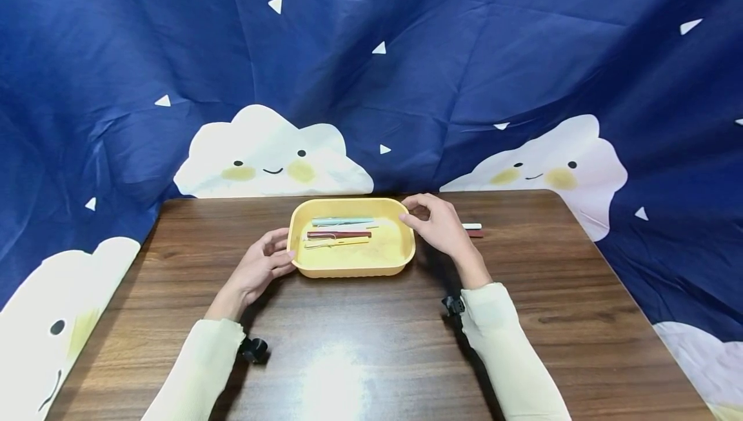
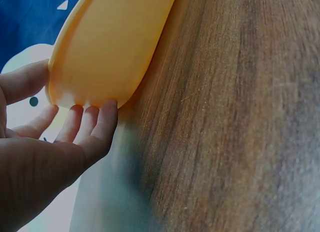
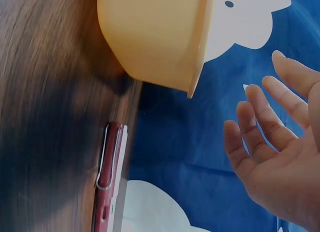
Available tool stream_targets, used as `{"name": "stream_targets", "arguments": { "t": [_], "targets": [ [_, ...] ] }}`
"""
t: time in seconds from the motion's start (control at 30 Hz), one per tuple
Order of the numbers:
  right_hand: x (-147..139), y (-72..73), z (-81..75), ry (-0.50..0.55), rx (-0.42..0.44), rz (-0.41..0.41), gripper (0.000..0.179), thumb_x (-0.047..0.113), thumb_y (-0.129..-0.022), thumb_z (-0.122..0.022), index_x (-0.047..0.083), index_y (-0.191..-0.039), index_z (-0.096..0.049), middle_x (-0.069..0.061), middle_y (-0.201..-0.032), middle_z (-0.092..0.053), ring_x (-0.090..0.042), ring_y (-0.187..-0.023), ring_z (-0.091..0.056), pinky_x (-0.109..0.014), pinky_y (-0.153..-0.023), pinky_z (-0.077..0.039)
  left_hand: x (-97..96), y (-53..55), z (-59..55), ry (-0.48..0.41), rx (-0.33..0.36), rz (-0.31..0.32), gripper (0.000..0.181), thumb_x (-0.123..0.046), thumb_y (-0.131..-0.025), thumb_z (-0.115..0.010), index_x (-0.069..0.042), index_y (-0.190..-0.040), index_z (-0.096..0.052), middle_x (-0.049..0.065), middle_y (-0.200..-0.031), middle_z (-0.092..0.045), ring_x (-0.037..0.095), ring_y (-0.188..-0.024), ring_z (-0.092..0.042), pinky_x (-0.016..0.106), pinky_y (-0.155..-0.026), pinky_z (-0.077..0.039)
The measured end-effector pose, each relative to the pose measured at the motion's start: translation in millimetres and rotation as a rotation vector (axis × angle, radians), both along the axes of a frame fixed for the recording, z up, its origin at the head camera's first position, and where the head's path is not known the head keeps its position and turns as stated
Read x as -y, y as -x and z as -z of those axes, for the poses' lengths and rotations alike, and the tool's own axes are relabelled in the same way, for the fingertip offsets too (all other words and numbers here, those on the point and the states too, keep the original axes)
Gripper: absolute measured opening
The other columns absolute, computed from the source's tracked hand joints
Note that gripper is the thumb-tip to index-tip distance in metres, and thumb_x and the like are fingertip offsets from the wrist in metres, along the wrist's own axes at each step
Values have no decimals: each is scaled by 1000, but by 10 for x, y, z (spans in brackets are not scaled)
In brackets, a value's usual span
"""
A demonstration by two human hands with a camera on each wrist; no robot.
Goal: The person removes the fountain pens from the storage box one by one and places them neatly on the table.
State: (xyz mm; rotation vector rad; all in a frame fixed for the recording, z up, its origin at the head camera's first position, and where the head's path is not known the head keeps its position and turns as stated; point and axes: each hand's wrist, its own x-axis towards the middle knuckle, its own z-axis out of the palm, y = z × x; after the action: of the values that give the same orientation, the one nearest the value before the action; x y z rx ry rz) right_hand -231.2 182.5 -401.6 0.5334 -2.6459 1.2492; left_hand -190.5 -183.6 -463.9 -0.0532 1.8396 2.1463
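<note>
A yellow plastic basket [image 1: 351, 273] stands near the table's far edge. Inside lie several pens, among them a teal pen [image 1: 342, 221], a dark red pen [image 1: 339, 234] and a yellow pen [image 1: 336, 242]. My left hand [image 1: 261, 265] holds the basket's left end, thumb at the rim and fingertips against the outer wall, as the left wrist view shows. My right hand [image 3: 280, 147] is beside the right end with its fingers loosely bent and nothing in them; a gap parts it from the basket. Past this hand, a red pen [image 3: 107, 177] and a white pen [image 1: 473, 225] lie side by side.
The brown wooden table [image 1: 360, 318] reaches toward me, with a bright glare spot near the front. A blue curtain [image 1: 360, 53] with white clouds hangs right behind its far edge. Both wrists carry a small black camera [image 1: 253, 349].
</note>
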Motion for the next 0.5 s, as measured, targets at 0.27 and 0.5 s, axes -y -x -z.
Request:
{"name": "stream_targets", "arguments": {
  "t": [0.27, 0.5],
  "targets": [
    [161, 25, 88, -12, -7, -57, 29, 15, -90, -78, 0, -114, -72, -15, -109, -71, -30, -98, -64, -47, -85, -55, -3, 2, 4, -3, 12, -10, 63, 6, -100, -55, 0, -155, -26, 26, -144, -36, 25, -115, -57, 30, -90, -56],
    [357, 43, 175, 38, 58, -124, 31, 14, -90, -78, -3, -116, -71, -17, -110, -70, -32, -100, -63, -51, -86, -56, 4, 3, 2, -10, 2, -5, 63, 6, -100, -55, 1, -156, -25, 27, -145, -35, 22, -112, -58, 30, -90, -56]
  ]
}}
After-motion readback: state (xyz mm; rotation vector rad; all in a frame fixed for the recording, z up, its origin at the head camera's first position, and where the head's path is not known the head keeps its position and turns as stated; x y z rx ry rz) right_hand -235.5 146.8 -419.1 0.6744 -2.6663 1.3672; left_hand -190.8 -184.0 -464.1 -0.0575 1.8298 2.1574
